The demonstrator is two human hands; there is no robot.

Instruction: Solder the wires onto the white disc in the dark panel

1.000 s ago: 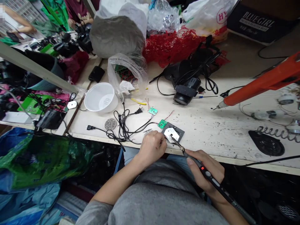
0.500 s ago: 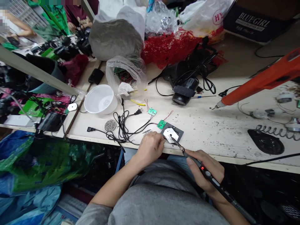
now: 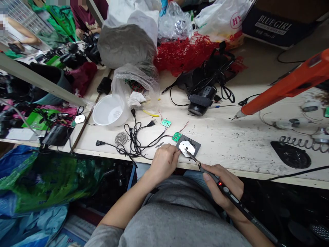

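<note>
My right hand grips a black soldering iron with a lit red display, and its metal tip rests on a round-cut silver metal plate. That plate lies in a black square frame at the table's front edge. My left hand pinches slim metal tweezers beside the frame, their tips partly hidden. Just beyond lie two small green circuit boards with thin red wires, the second board farther left.
A black power cord tangles left of my left hand, near a round metal-mesh tip cleaner and a white plastic bowl. An orange tool lies at the right, and a black lamp-like device stands behind.
The whole scene has drifted slightly up and left as my head moves. Both hands stay at the plate, with the iron tip still on it.
</note>
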